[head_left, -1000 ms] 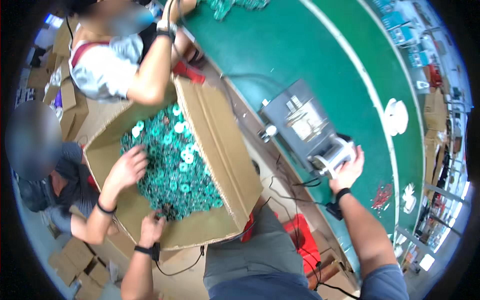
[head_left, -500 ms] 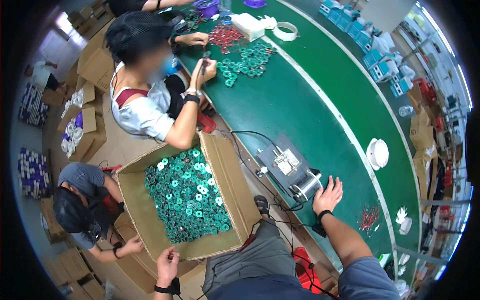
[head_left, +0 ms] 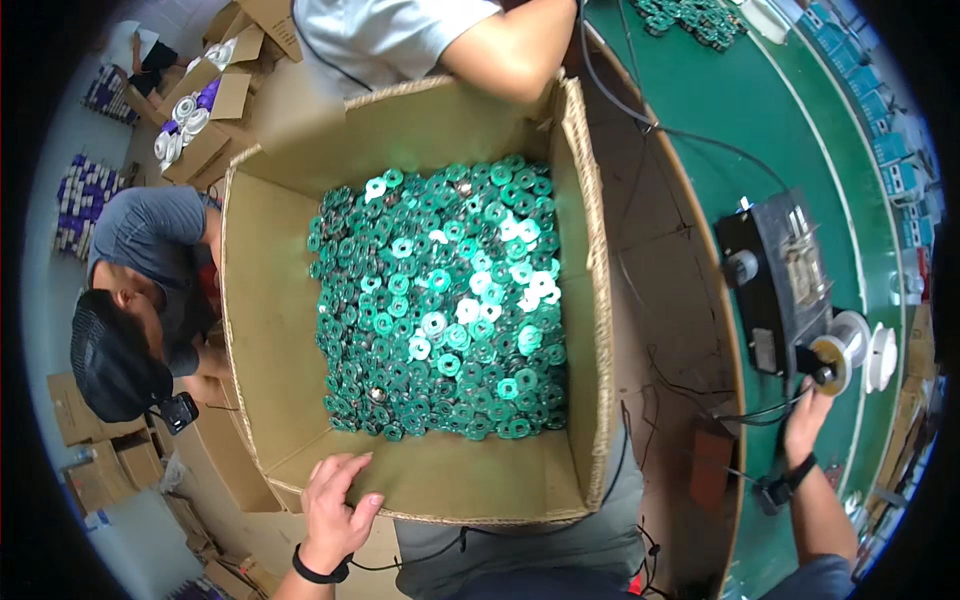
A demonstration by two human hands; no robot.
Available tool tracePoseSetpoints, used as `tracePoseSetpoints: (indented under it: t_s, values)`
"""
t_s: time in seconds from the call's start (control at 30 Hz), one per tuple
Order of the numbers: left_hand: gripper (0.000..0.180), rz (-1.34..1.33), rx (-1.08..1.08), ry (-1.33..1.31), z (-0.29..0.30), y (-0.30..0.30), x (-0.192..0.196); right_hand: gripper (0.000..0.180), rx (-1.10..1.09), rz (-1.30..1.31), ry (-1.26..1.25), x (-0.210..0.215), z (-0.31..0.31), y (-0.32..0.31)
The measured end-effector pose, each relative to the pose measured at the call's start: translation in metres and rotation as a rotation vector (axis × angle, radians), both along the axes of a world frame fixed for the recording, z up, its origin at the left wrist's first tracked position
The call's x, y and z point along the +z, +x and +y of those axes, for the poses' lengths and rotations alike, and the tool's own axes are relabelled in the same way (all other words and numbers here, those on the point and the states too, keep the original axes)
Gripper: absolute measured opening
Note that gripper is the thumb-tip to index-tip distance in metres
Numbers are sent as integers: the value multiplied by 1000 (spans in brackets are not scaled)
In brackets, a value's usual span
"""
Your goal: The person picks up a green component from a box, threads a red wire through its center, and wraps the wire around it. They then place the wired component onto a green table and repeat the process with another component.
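Counting what lies before us, we find one open corrugated cardboard box (head_left: pixel 270 330) filling the middle of the frame, its cut edges rough and ribbed. Inside lies a loose heap of green circuit rings (head_left: pixel 440 310), far too many to number, thin, flat and holed at the centre, several glinting nearly white. At lower left of centre, our left hand (head_left: pixel 335 512) is at the box's near edge, thumb and fingers parted. At lower right, our right hand (head_left: pixel 806 425) is at one two-flanged spool (head_left: pixel 832 366); we cannot tell whether its fingers have closed on it. That spool sits at the end of one boxy, dark machine (head_left: pixel 765 290) on the smooth green worktop (head_left: pixel 720 120), just beside one white spool (head_left: pixel 882 358).
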State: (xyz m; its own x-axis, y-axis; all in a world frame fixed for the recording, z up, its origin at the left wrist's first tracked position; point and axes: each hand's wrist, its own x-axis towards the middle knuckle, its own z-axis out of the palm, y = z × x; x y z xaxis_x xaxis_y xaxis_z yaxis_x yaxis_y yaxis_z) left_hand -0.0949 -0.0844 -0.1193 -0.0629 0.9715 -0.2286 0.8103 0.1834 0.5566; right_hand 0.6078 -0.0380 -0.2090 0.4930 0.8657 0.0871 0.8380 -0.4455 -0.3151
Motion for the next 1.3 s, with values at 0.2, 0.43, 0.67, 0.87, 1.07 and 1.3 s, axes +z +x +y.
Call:
tracePoseSetpoints:
  t_s: [0.2, 0.43, 0.67, 0.87, 1.07, 1.3]
  values:
    - [45, -49, -30, 138, -17, -4, -5, 50, 105, -52, 163, 3, 11, -25]
    - [36, -327, 92, 483, -66, -17, -8, 62, 5, 65, 317, -17, 28, -5]
    - [29, -729, 949, 1, -271, -93, -76, 62, 164, 234, 424, -32, 42, 49]
    - [27, -1093, 1301, 51, -391, -132, -161, 73, 82, 348, 340, -24, 67, 101]
    - [28, -1054, 1290, 37, -341, -119, -173, 72, 74, 403, 332, -28, 50, 81]
    - [41, -936, 1290, -4, -260, -167, -173, 58, 101, 212, 367, -2, 13, 93]
